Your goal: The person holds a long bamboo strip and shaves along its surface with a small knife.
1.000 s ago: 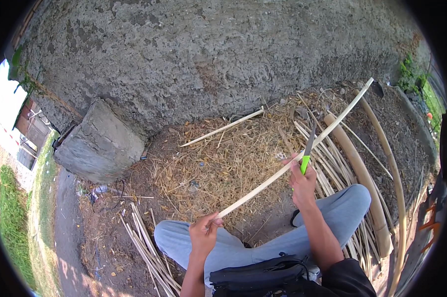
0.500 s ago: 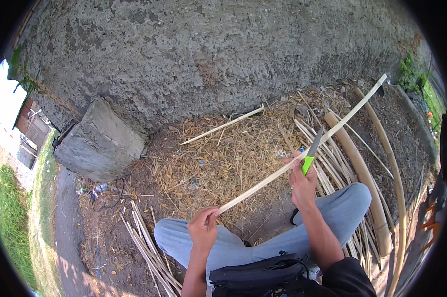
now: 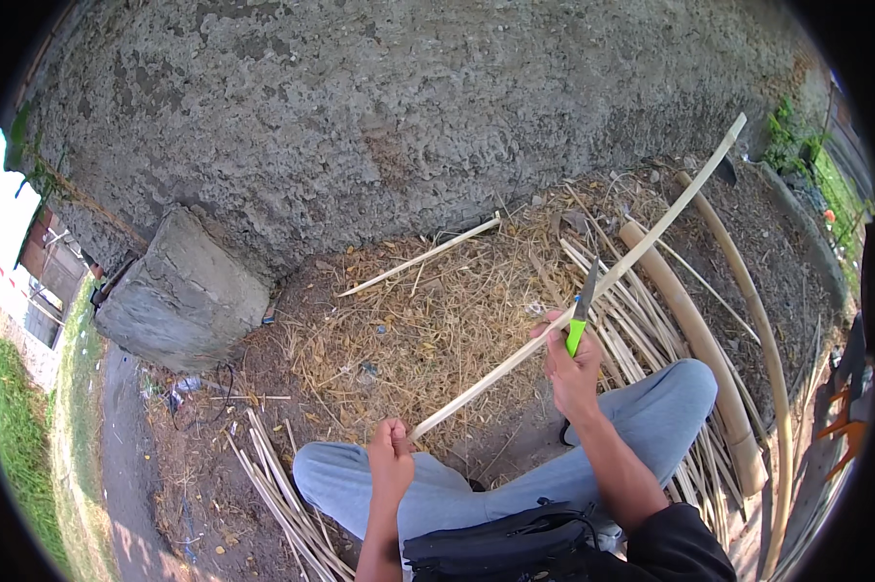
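A long pale bamboo strip [image 3: 488, 379] runs slantwise from above my left knee up toward the wall at the right. My left hand [image 3: 391, 460] is closed round its near end. In my right hand [image 3: 570, 371] is a knife [image 3: 580, 315] with a bright green handle and a grey blade pointing up. The fingers of that same hand also pinch the strip, and the blade lies against or just over it. How far the blade touches the wood I cannot tell.
Cut strips [image 3: 641, 325] lie in a pile at the right, beside a thick bamboo pole [image 3: 694, 339] and a thinner curved one [image 3: 752, 291]. More strips [image 3: 287, 495] lie at the left. A concrete block [image 3: 185, 291] stands against the rough wall [image 3: 437, 107]. Shavings [image 3: 428, 330] cover the ground.
My right hand with the knife has shifted slightly left, and the blade stands more upright. The strip's far end sits higher. The whole view has moved a little.
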Available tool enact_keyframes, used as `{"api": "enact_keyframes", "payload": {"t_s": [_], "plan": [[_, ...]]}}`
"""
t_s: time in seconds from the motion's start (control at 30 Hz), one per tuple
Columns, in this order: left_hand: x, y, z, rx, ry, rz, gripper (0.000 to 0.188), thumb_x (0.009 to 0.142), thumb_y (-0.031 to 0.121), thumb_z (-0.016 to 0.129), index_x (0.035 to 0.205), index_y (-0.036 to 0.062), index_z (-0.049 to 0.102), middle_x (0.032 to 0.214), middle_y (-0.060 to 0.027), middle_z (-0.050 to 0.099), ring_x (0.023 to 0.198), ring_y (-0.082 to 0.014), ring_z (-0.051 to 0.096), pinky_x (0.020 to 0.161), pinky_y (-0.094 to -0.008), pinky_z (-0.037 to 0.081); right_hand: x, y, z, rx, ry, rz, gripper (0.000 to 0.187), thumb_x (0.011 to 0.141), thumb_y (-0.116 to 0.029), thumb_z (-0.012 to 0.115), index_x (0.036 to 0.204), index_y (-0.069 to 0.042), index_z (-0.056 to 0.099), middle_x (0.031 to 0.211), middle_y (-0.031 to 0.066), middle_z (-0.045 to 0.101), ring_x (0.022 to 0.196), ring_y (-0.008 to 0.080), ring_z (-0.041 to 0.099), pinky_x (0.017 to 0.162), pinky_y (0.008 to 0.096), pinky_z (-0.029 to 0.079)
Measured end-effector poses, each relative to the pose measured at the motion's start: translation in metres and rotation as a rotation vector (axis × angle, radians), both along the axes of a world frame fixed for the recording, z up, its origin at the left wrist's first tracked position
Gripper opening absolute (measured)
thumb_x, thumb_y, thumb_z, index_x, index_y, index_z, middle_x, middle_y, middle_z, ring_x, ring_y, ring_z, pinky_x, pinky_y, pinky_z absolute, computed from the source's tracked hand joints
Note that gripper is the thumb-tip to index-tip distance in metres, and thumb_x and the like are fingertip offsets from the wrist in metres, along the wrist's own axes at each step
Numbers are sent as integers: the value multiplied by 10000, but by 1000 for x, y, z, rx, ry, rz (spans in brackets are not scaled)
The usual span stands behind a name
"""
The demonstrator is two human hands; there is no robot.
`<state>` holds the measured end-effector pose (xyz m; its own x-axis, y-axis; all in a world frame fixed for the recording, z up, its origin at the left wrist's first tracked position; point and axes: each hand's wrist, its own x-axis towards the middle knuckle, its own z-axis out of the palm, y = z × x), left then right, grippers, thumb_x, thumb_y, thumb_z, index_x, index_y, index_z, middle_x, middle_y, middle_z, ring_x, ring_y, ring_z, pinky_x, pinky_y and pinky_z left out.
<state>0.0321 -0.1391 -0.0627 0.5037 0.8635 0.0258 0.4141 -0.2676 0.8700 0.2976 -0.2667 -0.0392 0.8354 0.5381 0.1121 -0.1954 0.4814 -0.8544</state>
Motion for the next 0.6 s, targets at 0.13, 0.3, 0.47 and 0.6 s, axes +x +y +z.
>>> {"api": "enact_keyframes", "payload": {"t_s": [0.13, 0.3, 0.47, 0.6], "plan": [[-8, 8, -6, -80, -297, -2, 219, 1083, 157, 434, 945, 4, 509, 899, -77, 609, 838, -182, 678, 689, -305, 582, -5, 1, 9, -132, -124, -72, 241, 1030, -126, 574, 1232, 4, 590, 928, 73, 712, 487, -11, 372, 434, 181, 297], [-27, 24, -16, -164, -309, 61, 222, 1081, 176, 452, 966, 8, 539, 938, -96, 645, 860, -184, 687, 654, -280, 571, 1, 0, -1, -336, -425, -141, 234, 1013, -94, 581, 1231, -20, 619, 926, 55, 734, 539, 63, 509, 486, 246, 387], [-42, 26, 16, 128, -242, 219, 205, 1005, 135, 598, 1151, 8, 528, 1192, -134, 609, 1016, -195, 647, 729, -281, 542, -2, -2, 1, -636, -925, -232, 341, 891, 1, 642, 1224, -73, 655, 940, 87, 734, 669, 219, 675, 565, 324, 497], [-55, 23, 70, 579, -180, 445, 551, 889, 114, 738, 1342, 31, 435, 1442, -182, 444, 1296, -298, 509, 940, -404, 506, -3, -2, 13, -680, -1220, -323, 443, 735, 41, 660, 1148, -119, 688, 941, 50, 697, 725, 250, 691, 571, 350, 518]]}}
